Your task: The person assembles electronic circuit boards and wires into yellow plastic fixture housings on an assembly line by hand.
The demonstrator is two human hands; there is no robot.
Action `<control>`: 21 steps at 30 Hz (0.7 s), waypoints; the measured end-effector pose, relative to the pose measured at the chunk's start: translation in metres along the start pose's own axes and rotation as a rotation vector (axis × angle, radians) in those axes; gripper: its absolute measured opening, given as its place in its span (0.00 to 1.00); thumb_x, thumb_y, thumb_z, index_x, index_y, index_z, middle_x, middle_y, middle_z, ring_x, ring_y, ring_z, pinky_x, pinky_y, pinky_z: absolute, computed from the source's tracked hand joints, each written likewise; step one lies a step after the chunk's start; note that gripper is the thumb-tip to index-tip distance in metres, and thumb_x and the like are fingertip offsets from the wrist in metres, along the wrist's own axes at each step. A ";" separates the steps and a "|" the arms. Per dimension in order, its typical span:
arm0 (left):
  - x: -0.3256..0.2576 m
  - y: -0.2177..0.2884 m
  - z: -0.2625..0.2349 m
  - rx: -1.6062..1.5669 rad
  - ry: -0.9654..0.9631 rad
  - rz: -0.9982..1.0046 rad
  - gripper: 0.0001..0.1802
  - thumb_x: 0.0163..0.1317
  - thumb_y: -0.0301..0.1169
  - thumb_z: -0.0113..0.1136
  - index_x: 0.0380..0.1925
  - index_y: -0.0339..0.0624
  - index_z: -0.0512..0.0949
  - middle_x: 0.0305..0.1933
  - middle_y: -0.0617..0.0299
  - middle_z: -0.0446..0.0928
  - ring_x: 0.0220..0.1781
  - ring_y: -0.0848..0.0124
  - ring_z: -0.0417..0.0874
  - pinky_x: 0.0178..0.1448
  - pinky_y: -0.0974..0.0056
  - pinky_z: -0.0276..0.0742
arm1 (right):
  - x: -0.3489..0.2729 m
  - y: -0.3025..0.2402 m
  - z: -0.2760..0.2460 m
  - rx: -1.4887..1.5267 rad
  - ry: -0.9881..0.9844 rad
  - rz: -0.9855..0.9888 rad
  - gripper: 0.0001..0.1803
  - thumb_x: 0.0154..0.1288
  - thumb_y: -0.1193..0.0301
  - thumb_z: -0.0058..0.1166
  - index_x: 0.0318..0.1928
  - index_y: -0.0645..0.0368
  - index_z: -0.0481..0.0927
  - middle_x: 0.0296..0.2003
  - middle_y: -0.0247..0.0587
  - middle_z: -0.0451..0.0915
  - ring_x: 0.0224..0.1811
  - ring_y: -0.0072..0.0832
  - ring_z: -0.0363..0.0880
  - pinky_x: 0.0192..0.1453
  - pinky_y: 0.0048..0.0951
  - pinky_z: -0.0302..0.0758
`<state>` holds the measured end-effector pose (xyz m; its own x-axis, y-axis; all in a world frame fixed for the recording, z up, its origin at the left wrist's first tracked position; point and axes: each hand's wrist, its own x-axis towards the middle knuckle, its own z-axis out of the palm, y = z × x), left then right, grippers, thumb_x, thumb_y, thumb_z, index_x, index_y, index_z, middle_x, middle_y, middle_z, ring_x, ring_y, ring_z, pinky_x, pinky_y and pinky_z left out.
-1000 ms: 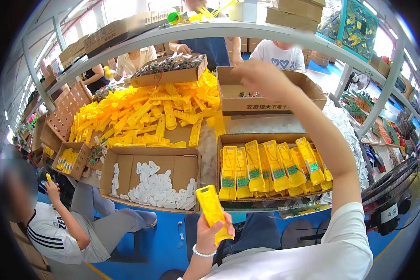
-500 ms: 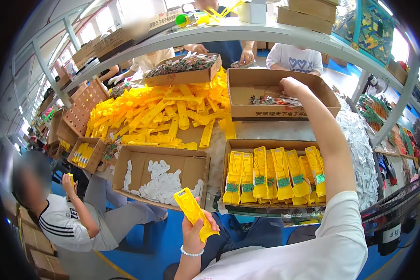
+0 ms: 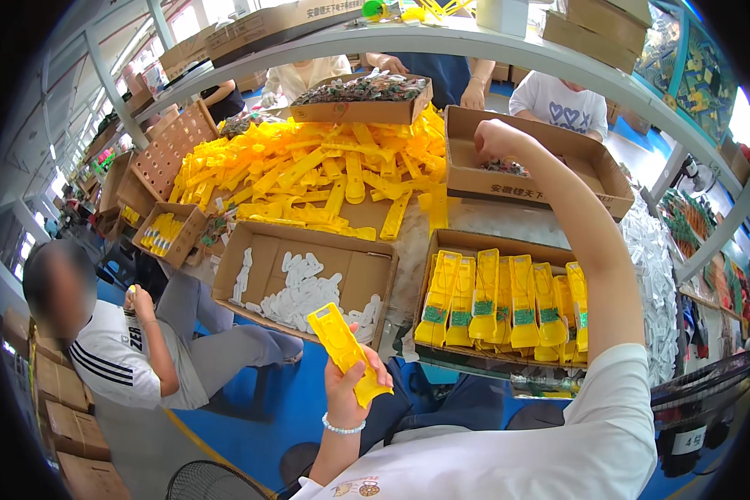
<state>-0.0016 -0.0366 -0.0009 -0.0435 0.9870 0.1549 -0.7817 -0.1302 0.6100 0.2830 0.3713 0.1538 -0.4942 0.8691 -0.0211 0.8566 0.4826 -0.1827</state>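
My left hand (image 3: 352, 385) holds a flat yellow plastic piece (image 3: 347, 352) upright in front of me, below the table's near edge. My right arm stretches across the table and my right hand (image 3: 493, 137) reaches down into a far cardboard box (image 3: 532, 188) that holds small dark parts (image 3: 503, 167); its fingers are hidden by the box contents, so I cannot tell if it grips anything. Between my arms sits a cardboard box (image 3: 442, 250) with a row of upright yellow pieces (image 3: 503, 300).
A box of white plastic parts (image 3: 303, 287) lies at the near left. A large heap of yellow pieces (image 3: 325, 179) covers the table's middle. A seated person (image 3: 133, 354) works at the left; other people stand behind the table. White bagged material (image 3: 654, 275) lies at right.
My right hand has dropped into the far box. My left hand has kept the yellow piece and shifted it slightly. The view has tilted down a little.
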 end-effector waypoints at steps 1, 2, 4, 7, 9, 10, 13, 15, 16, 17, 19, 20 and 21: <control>-0.002 0.002 -0.001 0.007 0.012 0.017 0.35 0.63 0.28 0.62 0.68 0.42 0.58 0.34 0.54 0.77 0.28 0.64 0.81 0.35 0.57 0.82 | -0.002 -0.003 -0.001 0.029 0.021 -0.046 0.13 0.47 0.72 0.66 0.34 0.68 0.84 0.25 0.48 0.83 0.28 0.33 0.84 0.32 0.30 0.79; -0.002 0.003 -0.001 0.004 0.016 0.025 0.35 0.63 0.28 0.62 0.68 0.42 0.58 0.34 0.54 0.77 0.28 0.64 0.81 0.35 0.57 0.82 | -0.003 -0.001 -0.001 0.024 0.019 -0.054 0.13 0.47 0.72 0.66 0.34 0.68 0.84 0.25 0.48 0.83 0.28 0.33 0.84 0.32 0.30 0.79; 0.001 0.005 0.000 0.024 0.025 0.030 0.35 0.62 0.30 0.63 0.67 0.42 0.58 0.32 0.55 0.76 0.26 0.64 0.81 0.31 0.59 0.82 | -0.010 0.007 0.004 0.355 0.305 -0.168 0.12 0.50 0.73 0.63 0.37 0.66 0.84 0.27 0.44 0.84 0.27 0.28 0.81 0.32 0.26 0.77; 0.005 0.008 0.004 0.021 0.012 0.044 0.35 0.62 0.30 0.63 0.67 0.42 0.58 0.32 0.56 0.76 0.26 0.64 0.81 0.31 0.60 0.82 | -0.019 0.004 -0.007 0.786 0.605 -0.321 0.12 0.55 0.75 0.59 0.41 0.64 0.83 0.31 0.40 0.85 0.27 0.23 0.79 0.33 0.25 0.76; 0.009 0.009 0.007 0.011 -0.002 0.050 0.35 0.62 0.30 0.63 0.67 0.42 0.58 0.32 0.56 0.76 0.26 0.64 0.81 0.31 0.60 0.82 | -0.028 0.000 -0.016 0.774 0.678 -0.331 0.12 0.58 0.76 0.57 0.44 0.63 0.82 0.35 0.36 0.84 0.32 0.20 0.79 0.36 0.24 0.76; 0.011 0.009 0.009 0.003 -0.014 0.054 0.35 0.62 0.30 0.63 0.67 0.42 0.58 0.32 0.56 0.76 0.26 0.64 0.81 0.31 0.59 0.82 | -0.030 -0.002 -0.019 0.854 0.777 -0.346 0.12 0.59 0.76 0.58 0.44 0.63 0.83 0.35 0.36 0.84 0.35 0.19 0.79 0.38 0.23 0.75; 0.015 0.006 0.015 -0.065 -0.031 0.017 0.34 0.63 0.26 0.61 0.67 0.42 0.59 0.33 0.55 0.77 0.28 0.65 0.82 0.35 0.58 0.83 | -0.041 -0.007 -0.027 0.912 0.877 -0.312 0.12 0.59 0.73 0.61 0.44 0.63 0.84 0.36 0.36 0.84 0.39 0.19 0.79 0.42 0.22 0.75; 0.016 0.003 0.020 -0.071 -0.044 0.009 0.34 0.63 0.26 0.60 0.67 0.42 0.59 0.33 0.55 0.77 0.28 0.66 0.82 0.35 0.58 0.83 | -0.048 -0.007 -0.030 0.894 0.877 -0.259 0.13 0.60 0.72 0.62 0.45 0.63 0.84 0.37 0.37 0.84 0.41 0.19 0.79 0.45 0.22 0.75; 0.016 0.002 0.022 -0.074 -0.052 0.005 0.33 0.63 0.25 0.60 0.67 0.41 0.59 0.33 0.55 0.77 0.28 0.66 0.82 0.35 0.58 0.83 | -0.051 -0.007 -0.032 0.736 0.892 -0.212 0.12 0.61 0.73 0.61 0.46 0.64 0.84 0.39 0.36 0.84 0.43 0.19 0.79 0.47 0.21 0.74; 0.017 0.002 0.024 -0.076 -0.052 0.005 0.33 0.63 0.25 0.60 0.67 0.41 0.59 0.33 0.55 0.77 0.28 0.66 0.82 0.35 0.58 0.83 | -0.053 -0.008 -0.033 0.578 0.903 -0.165 0.12 0.63 0.74 0.60 0.47 0.64 0.83 0.42 0.35 0.84 0.45 0.20 0.79 0.50 0.21 0.73; 0.016 0.004 0.030 -0.054 -0.073 -0.012 0.33 0.62 0.24 0.59 0.67 0.41 0.60 0.34 0.54 0.77 0.28 0.67 0.82 0.35 0.58 0.83 | -0.060 -0.017 -0.046 0.553 1.015 -0.212 0.12 0.64 0.74 0.60 0.47 0.64 0.83 0.40 0.35 0.84 0.43 0.20 0.80 0.48 0.22 0.74; 0.014 0.005 0.032 -0.056 -0.069 -0.010 0.33 0.62 0.24 0.59 0.67 0.41 0.60 0.34 0.54 0.77 0.28 0.67 0.82 0.35 0.58 0.83 | -0.063 -0.022 -0.051 0.526 1.130 -0.255 0.11 0.65 0.74 0.59 0.47 0.64 0.83 0.39 0.36 0.84 0.42 0.20 0.80 0.47 0.22 0.75; 0.013 0.005 0.035 -0.022 -0.061 -0.005 0.33 0.62 0.25 0.59 0.66 0.40 0.60 0.33 0.55 0.77 0.27 0.67 0.82 0.34 0.60 0.84 | -0.064 -0.018 -0.055 0.520 1.130 -0.253 0.11 0.65 0.74 0.59 0.47 0.64 0.83 0.39 0.36 0.84 0.42 0.20 0.80 0.47 0.22 0.75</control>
<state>0.0157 -0.0277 0.0309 -0.0022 0.9799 0.1993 -0.7951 -0.1226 0.5940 0.3072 0.3133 0.2129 -0.0133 0.4911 0.8710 0.4715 0.7713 -0.4276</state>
